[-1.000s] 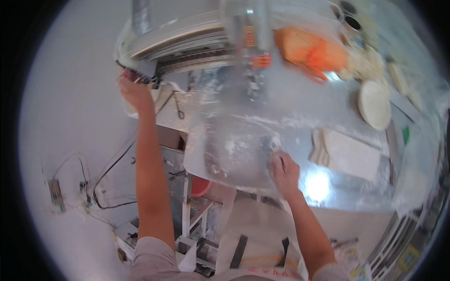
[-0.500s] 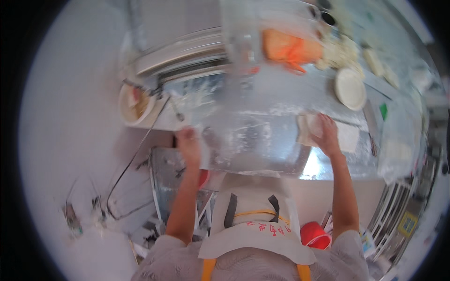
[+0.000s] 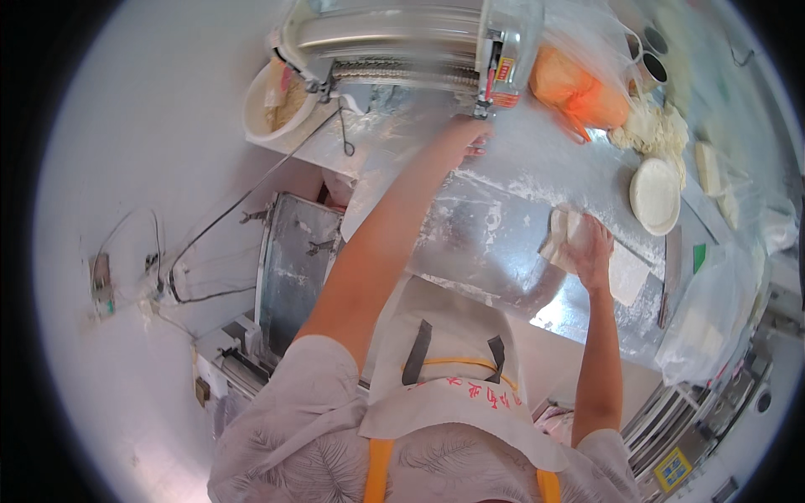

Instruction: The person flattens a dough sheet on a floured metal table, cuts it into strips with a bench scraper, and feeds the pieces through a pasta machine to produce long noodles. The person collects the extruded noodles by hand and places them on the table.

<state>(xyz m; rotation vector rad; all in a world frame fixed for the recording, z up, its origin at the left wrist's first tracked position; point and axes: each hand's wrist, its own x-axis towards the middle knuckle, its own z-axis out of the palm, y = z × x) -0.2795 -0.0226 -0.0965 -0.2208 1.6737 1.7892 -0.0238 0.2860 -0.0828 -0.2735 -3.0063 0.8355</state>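
Observation:
My left arm stretches forward to the dough roller machine point(image 3: 394, 38). At the lower right corner of that machine, next to a small metal fitting point(image 3: 481, 107), my left hand point(image 3: 471, 138) has its fingers curled; what they hold, if anything, is hidden. On the floury metal table point(image 3: 470, 235), my right hand point(image 3: 594, 251) grips a folded, pale dough sheet point(image 3: 560, 236). Another flat piece of dough point(image 3: 629, 275) lies just right of that hand.
A white tub point(image 3: 262, 121) of crumbly stuff stands left of the machine. Far right are an orange bundle point(image 3: 579, 88), a heap of dough scraps point(image 3: 654, 126), a round white dish point(image 3: 655, 197), a long knife point(image 3: 671, 264) and a clear plastic bag point(image 3: 704, 327).
My left hand has gone from the table's left edge forward and right to the machine's corner. My right hand stays at the dough sheet. The view has shifted and turned.

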